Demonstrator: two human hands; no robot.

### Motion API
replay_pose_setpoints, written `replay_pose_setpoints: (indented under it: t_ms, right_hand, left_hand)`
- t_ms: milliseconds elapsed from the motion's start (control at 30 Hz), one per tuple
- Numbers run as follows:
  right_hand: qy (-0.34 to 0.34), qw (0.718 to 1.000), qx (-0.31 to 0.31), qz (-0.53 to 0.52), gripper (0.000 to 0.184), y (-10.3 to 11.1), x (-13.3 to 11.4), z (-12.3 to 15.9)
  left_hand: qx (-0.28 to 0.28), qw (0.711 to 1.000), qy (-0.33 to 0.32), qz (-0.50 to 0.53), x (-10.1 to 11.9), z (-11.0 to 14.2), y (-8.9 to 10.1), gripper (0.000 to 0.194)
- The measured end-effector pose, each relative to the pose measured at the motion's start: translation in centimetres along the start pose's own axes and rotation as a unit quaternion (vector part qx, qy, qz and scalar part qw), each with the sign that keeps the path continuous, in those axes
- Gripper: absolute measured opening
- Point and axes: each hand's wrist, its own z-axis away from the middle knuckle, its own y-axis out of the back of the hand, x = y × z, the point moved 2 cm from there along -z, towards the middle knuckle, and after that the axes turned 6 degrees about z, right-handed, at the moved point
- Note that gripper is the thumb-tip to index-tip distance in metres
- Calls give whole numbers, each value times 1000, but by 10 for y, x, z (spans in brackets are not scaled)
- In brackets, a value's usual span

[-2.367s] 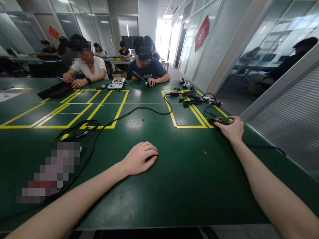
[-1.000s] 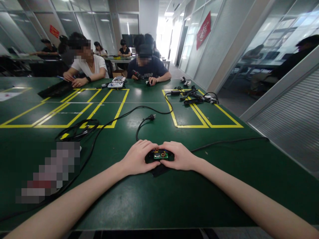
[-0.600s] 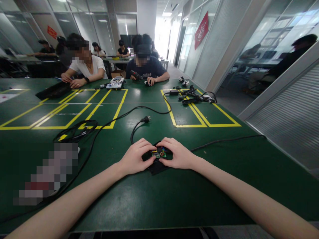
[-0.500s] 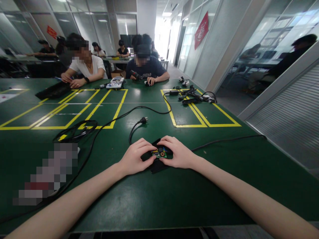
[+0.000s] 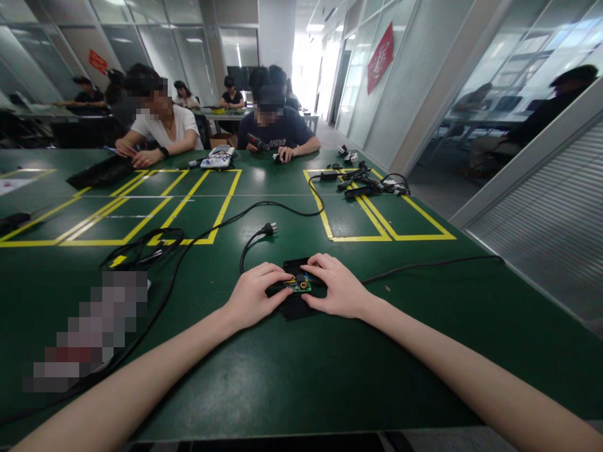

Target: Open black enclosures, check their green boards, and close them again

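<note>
A small green circuit board [image 5: 301,285] with a copper-coloured coil and yellow and blue wires lies between my hands. Beneath it is an opened black plastic casing [image 5: 298,309], one part showing behind the board and one in front. My left hand [image 5: 258,295] pinches the board's left end between thumb and fingers. Curved around the right end, my right hand [image 5: 338,285] grips the board by its edges; its exact contact is partly hidden. Behind my left hand, a black cord rises to a power plug [image 5: 269,229] with its prongs pointing right.
A black cable [image 5: 176,270] runs across the green table [image 5: 377,370]. Coiled cable [image 5: 146,248] and a blurred-out object [image 5: 89,333] lie left. Adapters and cords [image 5: 362,182] are piled at the back right. Two people sit opposite, near a white power strip [image 5: 218,157].
The board and my fingertips have shifted slightly up and left, and more of the black casing shows. The plug has moved a little left. A dark object has appeared at the left edge.
</note>
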Motion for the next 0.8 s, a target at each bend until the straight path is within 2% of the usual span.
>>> replay_pose_setpoints:
  t_ms: [267, 433, 633, 800]
  right_hand:
    - [-3, 1000, -17, -10, 46, 0, -3, -1]
    - [-23, 998, -17, -64, 42, -3, -6, 0]
    - [-45, 996, 16, -71, 38, -6, -5, -2]
    - [-38, 996, 17, -76, 37, -6, -2, -3]
  left_hand:
    - [-26, 998, 59, 12, -5, -3, -2, 17]
    - [-17, 996, 86, 31, -8, -5, -1, 17]
    - [-20, 993, 110, 38, -12, -7, 2, 17]
    - [5, 991, 128, 42, -16, -6, 2, 19]
